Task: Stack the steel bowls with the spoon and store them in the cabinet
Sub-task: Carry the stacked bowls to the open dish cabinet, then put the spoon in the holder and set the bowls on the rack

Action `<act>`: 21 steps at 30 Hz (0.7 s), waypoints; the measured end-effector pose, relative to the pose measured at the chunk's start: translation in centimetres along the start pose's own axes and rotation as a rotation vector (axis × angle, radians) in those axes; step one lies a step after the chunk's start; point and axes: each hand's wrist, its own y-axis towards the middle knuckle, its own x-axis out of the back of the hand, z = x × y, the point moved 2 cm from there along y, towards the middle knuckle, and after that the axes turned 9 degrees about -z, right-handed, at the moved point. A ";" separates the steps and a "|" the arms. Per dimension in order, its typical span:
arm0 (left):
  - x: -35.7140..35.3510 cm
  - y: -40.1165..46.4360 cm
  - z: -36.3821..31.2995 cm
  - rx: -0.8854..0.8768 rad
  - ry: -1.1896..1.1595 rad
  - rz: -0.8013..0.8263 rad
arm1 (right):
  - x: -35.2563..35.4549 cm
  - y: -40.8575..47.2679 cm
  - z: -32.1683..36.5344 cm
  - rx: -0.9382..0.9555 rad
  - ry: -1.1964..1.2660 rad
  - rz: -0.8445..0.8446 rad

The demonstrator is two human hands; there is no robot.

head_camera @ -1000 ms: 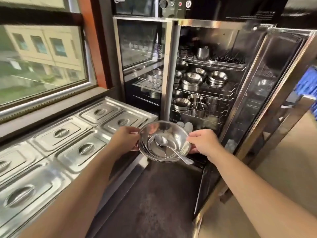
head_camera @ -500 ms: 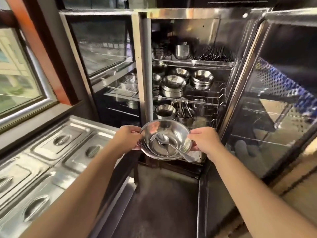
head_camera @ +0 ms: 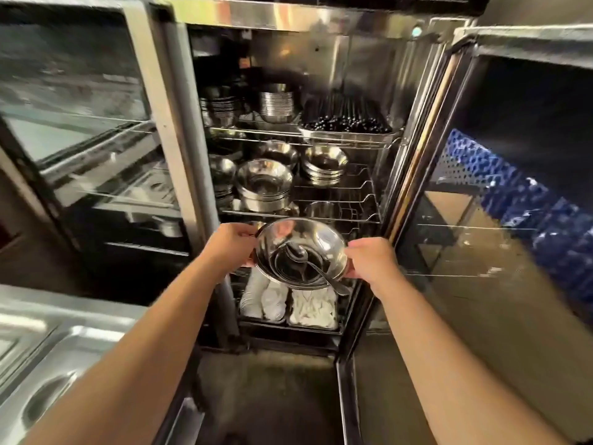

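Note:
I hold the stacked steel bowls [head_camera: 308, 239] by the rim with both hands, in front of the open cabinet [head_camera: 288, 14]. My left hand [head_camera: 229, 244] grips the left rim and my right hand [head_camera: 370, 260] grips the right rim. A steel spoon [head_camera: 316, 268] lies inside the top bowl, its handle sticking out over the lower right rim. The bowls hover level with the cabinet's lower wire shelf [head_camera: 362, 216], just outside the opening.
Wire shelves hold other steel bowl stacks [head_camera: 264, 184], [head_camera: 325, 163], cups [head_camera: 277, 102] and a tray of dark utensils [head_camera: 346, 125]. White items sit in bottom trays [head_camera: 313, 308]. The glass door [head_camera: 500, 194] stands open at right. Steel lidded pans [head_camera: 41, 374] lie at lower left.
I have stepped closer to the cabinet and the bowls have moved forward toward its lower shelves. Both hands keep the same grip on the rim; the spoon stays inside.

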 end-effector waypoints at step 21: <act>-15.5 26.1 -6.4 -0.073 -0.022 0.395 | -4.2 24.6 3.2 -0.192 -0.133 -0.333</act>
